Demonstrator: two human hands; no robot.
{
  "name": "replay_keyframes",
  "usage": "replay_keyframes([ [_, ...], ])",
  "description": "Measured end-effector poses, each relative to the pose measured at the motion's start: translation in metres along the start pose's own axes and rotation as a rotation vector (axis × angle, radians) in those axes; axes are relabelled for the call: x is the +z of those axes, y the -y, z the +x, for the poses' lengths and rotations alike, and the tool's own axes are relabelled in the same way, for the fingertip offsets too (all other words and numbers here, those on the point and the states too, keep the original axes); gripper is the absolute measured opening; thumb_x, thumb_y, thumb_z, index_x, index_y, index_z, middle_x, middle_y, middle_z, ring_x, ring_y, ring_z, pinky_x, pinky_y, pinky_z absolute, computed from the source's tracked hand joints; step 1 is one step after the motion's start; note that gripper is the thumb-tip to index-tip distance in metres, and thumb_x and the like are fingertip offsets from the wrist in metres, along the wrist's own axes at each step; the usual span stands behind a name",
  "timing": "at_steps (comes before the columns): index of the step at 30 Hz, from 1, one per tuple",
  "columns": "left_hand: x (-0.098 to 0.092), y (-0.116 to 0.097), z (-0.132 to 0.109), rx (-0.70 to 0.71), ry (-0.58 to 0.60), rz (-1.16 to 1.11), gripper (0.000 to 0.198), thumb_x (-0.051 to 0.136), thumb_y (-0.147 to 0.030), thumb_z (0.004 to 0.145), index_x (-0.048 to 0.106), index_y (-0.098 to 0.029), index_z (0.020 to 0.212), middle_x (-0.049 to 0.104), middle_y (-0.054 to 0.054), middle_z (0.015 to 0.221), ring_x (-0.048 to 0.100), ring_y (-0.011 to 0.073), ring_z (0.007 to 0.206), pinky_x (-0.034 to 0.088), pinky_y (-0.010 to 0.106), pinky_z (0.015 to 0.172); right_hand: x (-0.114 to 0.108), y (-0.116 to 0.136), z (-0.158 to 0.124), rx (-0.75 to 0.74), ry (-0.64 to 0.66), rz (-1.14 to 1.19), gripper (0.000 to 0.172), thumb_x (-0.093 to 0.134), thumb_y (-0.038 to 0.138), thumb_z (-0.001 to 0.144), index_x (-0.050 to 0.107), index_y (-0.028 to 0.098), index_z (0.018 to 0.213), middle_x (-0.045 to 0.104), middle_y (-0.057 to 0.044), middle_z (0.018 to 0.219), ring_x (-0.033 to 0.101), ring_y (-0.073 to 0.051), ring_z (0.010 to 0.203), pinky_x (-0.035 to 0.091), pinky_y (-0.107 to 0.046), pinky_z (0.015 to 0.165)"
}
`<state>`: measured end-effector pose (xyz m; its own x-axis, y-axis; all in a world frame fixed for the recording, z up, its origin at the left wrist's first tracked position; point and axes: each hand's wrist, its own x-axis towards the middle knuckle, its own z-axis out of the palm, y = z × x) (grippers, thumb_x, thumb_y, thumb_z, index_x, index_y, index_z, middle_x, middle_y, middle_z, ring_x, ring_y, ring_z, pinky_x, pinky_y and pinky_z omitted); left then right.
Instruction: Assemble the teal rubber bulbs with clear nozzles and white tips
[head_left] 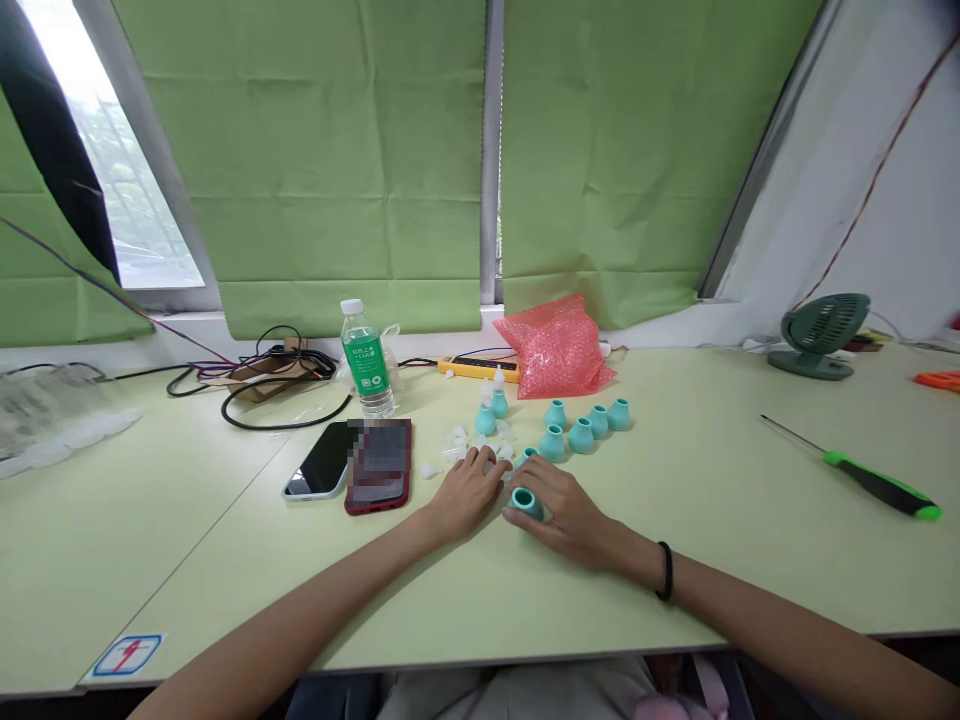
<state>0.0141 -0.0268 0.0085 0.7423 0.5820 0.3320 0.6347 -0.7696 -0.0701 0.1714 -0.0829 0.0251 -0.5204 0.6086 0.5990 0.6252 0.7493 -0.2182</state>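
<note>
In the head view, the right hand (566, 512) closes its thumb and fingers around a teal bulb-shaped piece (531, 511), mouth up, nearer than the other teal pieces (580, 437). The left hand (466, 497) rests its half-bent fingers at small white pieces (454, 443); whether it pinches one, I cannot tell.

At five o'clock from the view's centre, the right hand (559, 510) covers part of a teal cup (532, 510) and of a second one (526, 458) beyond. The left hand (470, 492), at six o'clock, probably hides some white pieces (454, 444) — too small to make out. The red-cased phone (379, 467)'s screen, towards eight, is pixelated; an orange object (940, 380) is cut off at three.
</note>
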Motion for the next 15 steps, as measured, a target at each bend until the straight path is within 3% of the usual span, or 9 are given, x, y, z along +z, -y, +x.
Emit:
replay_keyframes([
  [5, 0.000, 0.000, -0.001, 0.028, -0.017, -0.023, 0.026, 0.034, -0.015, 0.078, 0.038, -0.018, 0.104, 0.039, 0.009, 0.098, 0.039, 0.0201, 0.086, 0.039, 0.034, 0.072, -0.022, -0.020, 0.023, 0.054, -0.091, 0.065, 0.017, 0.044, 0.032, 0.079, 0.049, 0.017, 0.085, 0.049, -0.005, 0.080, 0.046, -0.015, 0.072, 0.039, -0.027, 0.063],
  [10, -0.005, -0.003, -0.002, 0.002, -0.025, -0.067, 0.022, 0.030, -0.021, 0.081, 0.040, -0.019, 0.101, 0.039, 0.008, 0.097, 0.039, 0.0196, 0.086, 0.039, 0.035, 0.073, -0.041, -0.079, 0.061, 0.250, -0.123, -0.019, 0.025, 0.047, 0.041, 0.073, 0.052, 0.016, 0.074, 0.052, -0.003, 0.073, 0.047, -0.014, 0.065, 0.037, -0.025, 0.058],
  [15, -0.007, -0.004, -0.003, -0.008, -0.008, -0.085, 0.022, 0.031, -0.023, 0.081, 0.041, -0.019, 0.100, 0.041, 0.007, 0.097, 0.040, 0.0195, 0.086, 0.040, 0.033, 0.071, -0.033, -0.125, 0.076, 0.382, 0.159, -0.009, 0.028, 0.054, 0.042, 0.065, 0.055, 0.015, 0.066, 0.055, -0.001, 0.064, 0.049, -0.015, 0.063, 0.034, -0.024, 0.055],
])
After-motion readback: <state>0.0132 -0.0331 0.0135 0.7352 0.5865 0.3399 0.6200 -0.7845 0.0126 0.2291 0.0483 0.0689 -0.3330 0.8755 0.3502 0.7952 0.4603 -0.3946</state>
